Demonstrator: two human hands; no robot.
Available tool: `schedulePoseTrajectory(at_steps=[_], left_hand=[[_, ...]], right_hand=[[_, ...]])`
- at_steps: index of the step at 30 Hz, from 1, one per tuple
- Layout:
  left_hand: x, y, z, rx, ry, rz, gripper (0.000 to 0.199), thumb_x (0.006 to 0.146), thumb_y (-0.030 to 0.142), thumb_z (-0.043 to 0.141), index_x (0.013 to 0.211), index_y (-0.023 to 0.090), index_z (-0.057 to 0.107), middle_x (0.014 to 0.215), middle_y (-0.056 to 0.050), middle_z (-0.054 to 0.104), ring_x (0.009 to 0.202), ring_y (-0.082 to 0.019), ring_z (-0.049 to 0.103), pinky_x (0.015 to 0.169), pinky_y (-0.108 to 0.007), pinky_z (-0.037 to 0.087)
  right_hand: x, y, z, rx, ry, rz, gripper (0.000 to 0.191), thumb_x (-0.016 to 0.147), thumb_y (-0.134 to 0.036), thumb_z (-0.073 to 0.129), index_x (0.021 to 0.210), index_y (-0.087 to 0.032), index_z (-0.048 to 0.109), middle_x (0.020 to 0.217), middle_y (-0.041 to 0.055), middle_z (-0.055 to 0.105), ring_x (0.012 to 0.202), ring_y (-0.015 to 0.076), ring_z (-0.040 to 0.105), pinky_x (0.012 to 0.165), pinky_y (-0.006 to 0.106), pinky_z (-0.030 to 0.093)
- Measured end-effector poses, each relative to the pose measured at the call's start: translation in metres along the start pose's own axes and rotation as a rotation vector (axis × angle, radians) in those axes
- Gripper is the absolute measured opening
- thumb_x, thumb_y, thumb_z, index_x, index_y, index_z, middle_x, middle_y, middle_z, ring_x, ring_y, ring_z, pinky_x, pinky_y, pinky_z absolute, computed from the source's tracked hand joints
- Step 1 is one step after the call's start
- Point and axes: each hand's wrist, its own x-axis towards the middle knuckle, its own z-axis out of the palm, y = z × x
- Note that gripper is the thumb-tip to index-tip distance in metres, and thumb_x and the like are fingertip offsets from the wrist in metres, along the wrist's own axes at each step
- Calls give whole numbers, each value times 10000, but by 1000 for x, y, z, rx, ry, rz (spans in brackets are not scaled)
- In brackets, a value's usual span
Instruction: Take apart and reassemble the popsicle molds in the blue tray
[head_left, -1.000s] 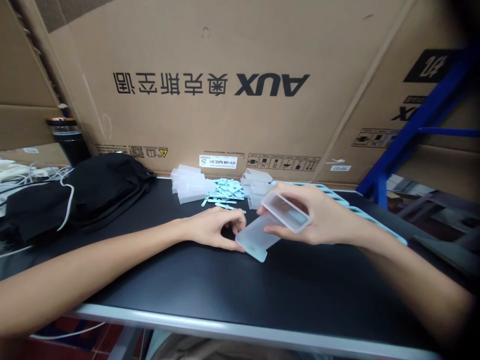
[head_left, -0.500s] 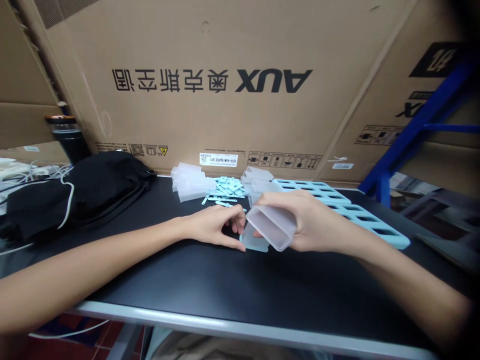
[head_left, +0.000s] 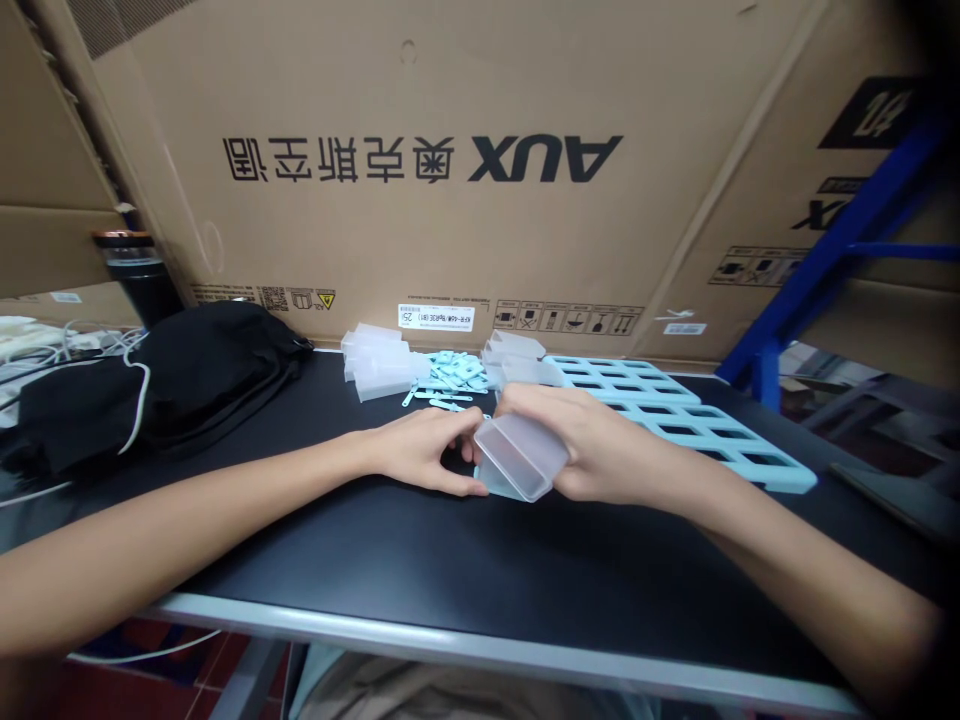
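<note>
My right hand is closed round a translucent plastic box, tilted with its open end toward the camera. Beneath the box lies a pale blue piece, mostly hidden. My left hand rests at the left edge of that piece, thumb and fingers apart around a gap; its fingertips are partly behind the box. Just beyond my hands is a heap of small light blue strips, between translucent boxes on the left and more on the right.
Two light blue racks with rectangular openings lie at the right. A black bag with a white cable is at the left, near a dark bottle. A large cardboard box stands behind; a blue metal frame rises on the right.
My right hand has moved slightly left with the translucent box, which now covers more of the pale blue piece and sits closer to my left hand. My left hand has barely shifted.
</note>
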Motion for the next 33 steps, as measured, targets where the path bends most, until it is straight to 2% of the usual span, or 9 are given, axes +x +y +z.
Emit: schedulePoseTrajectory(at_steps=[5,9,12,14,19,22,25,28,33], left_hand=[[-3,3,-2,145,-21,9,307,802,420,646,988,192,557,970,-52,639,872,-201,599,795,-297,471],[-10,3,-11,431,24,85,185,825,297,553,973,186,559,959,-78,614,910,-239,535,833,-356,448],[-16,0,-19,699,136,-27,120,826,222,482,900,173,563,894,-83,585,872,-242,496,780,-369,431],[-17,-4,-23,790,193,-133,111,822,207,467,864,171,564,859,-75,574,854,-238,486,739,-361,419],[-17,-14,-21,779,155,-228,147,858,233,446,849,179,582,835,-56,594,854,-231,501,747,-365,406],[-17,-16,-19,748,137,-226,199,887,237,419,902,183,609,887,-61,614,892,-235,509,773,-370,404],[-17,-18,-16,717,174,-253,230,871,192,420,951,199,636,1061,-64,633,1004,-250,505,815,-381,388],[-16,-21,-15,663,194,-277,268,852,137,415,971,219,640,1166,-23,646,1076,-242,496,843,-384,360],[-15,-21,-15,659,156,-234,267,854,119,417,943,210,653,971,-22,708,1030,-236,514,830,-374,337]], right_hand=[[1,-2,4,8,7,-31,300,603,-38,515,828,-205,408,813,17,524,674,137,458,566,235,296],[2,0,7,-20,31,-61,307,597,-46,512,829,-204,387,825,24,522,677,138,450,572,237,299],[3,0,7,-30,37,-50,268,626,-70,509,836,-202,408,814,24,528,681,143,462,575,240,303],[3,0,6,-42,28,-33,246,646,-84,509,843,-201,422,817,27,543,684,147,479,579,243,309],[-3,5,2,-134,5,114,289,658,-97,521,920,-207,471,865,38,603,709,166,543,585,247,331],[-5,19,2,-120,128,199,325,693,-162,552,1006,-215,482,899,43,631,728,182,579,601,254,366],[-5,35,2,-108,296,320,236,762,-305,578,956,-218,475,826,42,627,658,181,567,575,266,375],[-5,44,0,-117,442,412,303,815,-497,566,893,-222,468,773,43,610,634,186,556,569,281,380],[-7,48,-2,-92,479,470,452,810,-660,528,907,-219,497,795,57,620,656,203,577,588,309,400]])
